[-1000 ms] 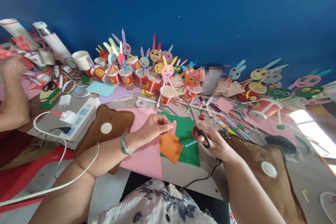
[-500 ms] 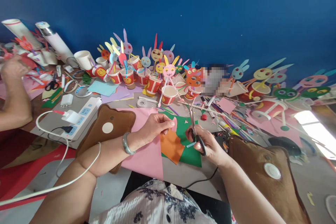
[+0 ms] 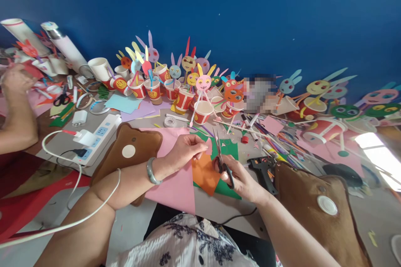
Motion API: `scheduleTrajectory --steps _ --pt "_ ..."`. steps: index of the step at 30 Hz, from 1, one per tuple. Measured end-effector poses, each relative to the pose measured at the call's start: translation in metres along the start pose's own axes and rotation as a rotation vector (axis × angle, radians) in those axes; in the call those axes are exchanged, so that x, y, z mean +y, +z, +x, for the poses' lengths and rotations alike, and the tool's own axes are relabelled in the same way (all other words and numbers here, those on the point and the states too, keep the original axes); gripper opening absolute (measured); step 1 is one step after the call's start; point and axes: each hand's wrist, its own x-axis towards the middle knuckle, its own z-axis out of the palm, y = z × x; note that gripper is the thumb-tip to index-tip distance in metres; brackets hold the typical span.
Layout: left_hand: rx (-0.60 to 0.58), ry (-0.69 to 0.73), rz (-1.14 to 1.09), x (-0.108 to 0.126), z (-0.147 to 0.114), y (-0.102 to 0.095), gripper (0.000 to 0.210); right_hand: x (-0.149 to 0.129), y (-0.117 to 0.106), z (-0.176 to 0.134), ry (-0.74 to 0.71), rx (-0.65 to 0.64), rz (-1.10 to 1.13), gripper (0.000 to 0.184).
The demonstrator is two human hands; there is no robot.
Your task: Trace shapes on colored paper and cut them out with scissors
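Observation:
My left hand point(image 3: 189, 148) pinches a small piece of pink paper point(image 3: 209, 146) between thumb and fingertips. Scissors point(image 3: 218, 146) with dark handles are gripped in my right hand point(image 3: 236, 175), their blades pointing up and away, just right of the pink piece and apart from it. Beneath both hands lie an orange sheet point(image 3: 205, 175) with a cut edge and a green sheet point(image 3: 231, 192). A larger pink sheet point(image 3: 173, 192) spreads under my left wrist.
Paper cups with paper rabbit heads point(image 3: 203, 110) line the blue wall. A black glue gun point(image 3: 265, 171) lies right of my right hand. Brown cushions point(image 3: 313, 200) flank the work spot, a power strip point(image 3: 102, 137) stands left, and another person's arm point(image 3: 17, 108) reaches in.
My right hand has brought the scissors left, closer to the pink piece, uncovering the glue gun. The left hand has hardly moved. The blue scrap near the scissors is no longer visible.

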Motion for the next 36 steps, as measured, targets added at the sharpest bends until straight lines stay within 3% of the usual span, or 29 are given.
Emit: scheduleTrajectory --steps 8,36 --pt "0.015 0.004 0.001 -0.006 0.001 0.0 0.022 -0.002 0.012 0.003 -0.024 -0.03 0.007 0.071" --pt "0.024 -0.018 0.014 -0.003 -0.001 0.002 0.025 -0.002 0.015 0.005 -0.053 0.005 0.045 0.072"
